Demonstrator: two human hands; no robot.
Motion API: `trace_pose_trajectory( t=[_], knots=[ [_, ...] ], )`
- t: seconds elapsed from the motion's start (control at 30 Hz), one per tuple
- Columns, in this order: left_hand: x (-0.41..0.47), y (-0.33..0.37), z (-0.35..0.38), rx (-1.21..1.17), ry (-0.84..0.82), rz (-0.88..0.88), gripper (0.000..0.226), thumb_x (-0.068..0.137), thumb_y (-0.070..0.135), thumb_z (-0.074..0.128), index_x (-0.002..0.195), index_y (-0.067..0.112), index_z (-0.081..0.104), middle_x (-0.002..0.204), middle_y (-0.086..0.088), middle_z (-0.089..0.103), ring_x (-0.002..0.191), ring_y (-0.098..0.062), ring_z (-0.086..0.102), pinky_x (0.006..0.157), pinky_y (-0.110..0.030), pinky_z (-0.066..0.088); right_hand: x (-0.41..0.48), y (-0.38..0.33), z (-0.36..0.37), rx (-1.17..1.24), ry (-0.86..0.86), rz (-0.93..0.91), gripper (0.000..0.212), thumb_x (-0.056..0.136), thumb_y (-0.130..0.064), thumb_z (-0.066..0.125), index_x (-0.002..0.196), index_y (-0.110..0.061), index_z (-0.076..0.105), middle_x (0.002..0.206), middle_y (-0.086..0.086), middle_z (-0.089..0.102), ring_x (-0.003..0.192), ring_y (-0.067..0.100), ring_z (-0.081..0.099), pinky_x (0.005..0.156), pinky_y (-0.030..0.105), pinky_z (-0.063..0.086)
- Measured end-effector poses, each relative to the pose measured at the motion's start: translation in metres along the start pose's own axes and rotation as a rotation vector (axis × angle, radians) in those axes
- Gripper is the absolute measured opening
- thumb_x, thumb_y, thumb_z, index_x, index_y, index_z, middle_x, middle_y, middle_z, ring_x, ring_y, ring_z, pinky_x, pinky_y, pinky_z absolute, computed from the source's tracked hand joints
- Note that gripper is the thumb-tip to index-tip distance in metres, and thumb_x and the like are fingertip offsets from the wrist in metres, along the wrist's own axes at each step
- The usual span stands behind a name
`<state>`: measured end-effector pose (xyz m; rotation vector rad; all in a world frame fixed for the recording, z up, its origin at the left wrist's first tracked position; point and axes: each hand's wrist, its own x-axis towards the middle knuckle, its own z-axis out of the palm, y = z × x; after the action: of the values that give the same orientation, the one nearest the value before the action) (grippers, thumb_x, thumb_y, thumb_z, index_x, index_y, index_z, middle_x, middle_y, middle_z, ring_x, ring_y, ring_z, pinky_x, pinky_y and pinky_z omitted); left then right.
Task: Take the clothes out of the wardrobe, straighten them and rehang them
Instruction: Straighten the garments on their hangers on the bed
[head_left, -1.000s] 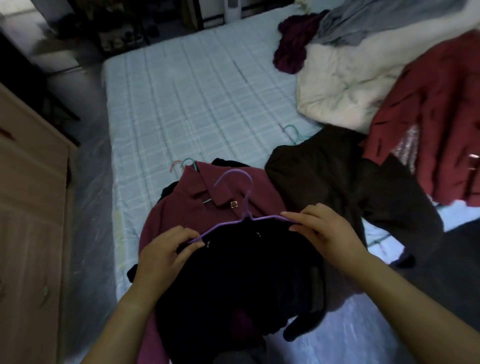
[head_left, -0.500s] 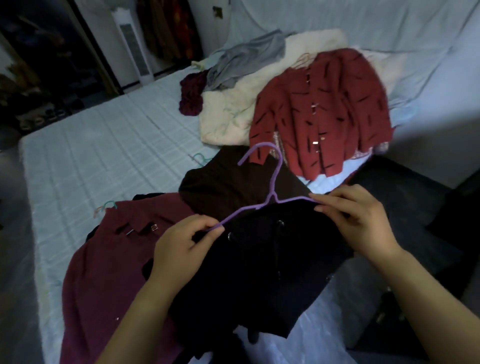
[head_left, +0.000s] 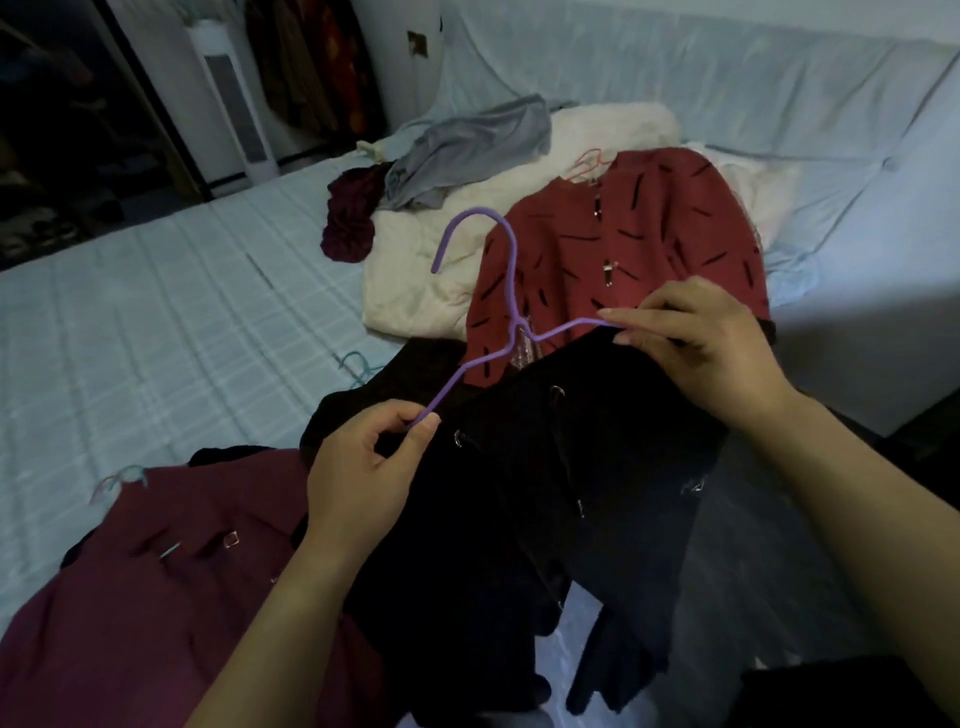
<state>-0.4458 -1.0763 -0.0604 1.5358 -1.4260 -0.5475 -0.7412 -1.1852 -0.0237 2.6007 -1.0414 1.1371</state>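
A black garment (head_left: 550, 499) with small metal rings hangs from a purple wire hanger (head_left: 506, 291) held above the bed. My left hand (head_left: 363, 467) pinches the hanger's left end together with the black cloth. My right hand (head_left: 696, 343) pinches the hanger's right end at the garment's shoulder. The hook points up and to the left. The garment's lower part drapes down between my forearms.
A maroon garment (head_left: 171, 587) lies at the lower left on the checked bed (head_left: 156, 312). A red patterned top (head_left: 649, 244), a cream blanket (head_left: 415, 270), a grey garment (head_left: 467, 145) and a dark red bundle (head_left: 350, 218) lie behind. A white fan tower (head_left: 234, 104) stands at the back.
Both hands have lifted the hanger with the black garment off the maroon one and carried it to the right, over the red patterned top. My view has turned right.
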Motion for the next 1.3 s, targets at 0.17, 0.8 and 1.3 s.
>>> trace_pose_trajectory(
  t=[0.17, 0.8, 1.3],
  knots=[
    [0.072, -0.026, -0.004, 0.068, 0.09, -0.05, 0.018, 0.077, 0.058, 0.056, 0.082, 0.043, 0.066, 0.082, 0.019, 0.068, 0.078, -0.008, 0.065, 0.072, -0.045, 0.053, 0.07, 0.043, 0.061, 0.065, -0.053, -0.01, 0.024, 0.087, -0.028, 0.058, 0.107, -0.022, 0.07, 0.081, 0.004, 0.064, 0.07, 0.019, 0.047, 0.063, 0.031, 0.039],
    [0.227, -0.215, 0.036, 0.688, -0.108, -0.595, 0.041, 0.091, 0.045, 0.051, 0.13, 0.032, 0.048, 0.124, 0.003, 0.054, 0.114, -0.02, 0.051, 0.093, -0.04, 0.042, 0.153, 0.167, 0.406, 0.347, -0.805, 0.064, 0.04, 0.074, -0.019, 0.078, 0.113, -0.018, 0.068, 0.104, 0.006, 0.07, 0.093, 0.027, 0.064, 0.082, 0.033, 0.049],
    [0.065, -0.251, -0.043, 0.717, 0.057, -0.957, 0.074, 0.077, 0.066, 0.021, 0.128, 0.024, 0.055, 0.126, 0.001, 0.057, 0.114, -0.022, 0.055, 0.093, -0.04, 0.046, 0.11, -0.065, 0.462, 0.568, -1.264, -0.284, 0.056, 0.094, -0.051, 0.04, 0.141, -0.021, 0.037, 0.141, 0.001, 0.042, 0.128, 0.017, 0.039, 0.102, 0.031, 0.038]
  ],
)
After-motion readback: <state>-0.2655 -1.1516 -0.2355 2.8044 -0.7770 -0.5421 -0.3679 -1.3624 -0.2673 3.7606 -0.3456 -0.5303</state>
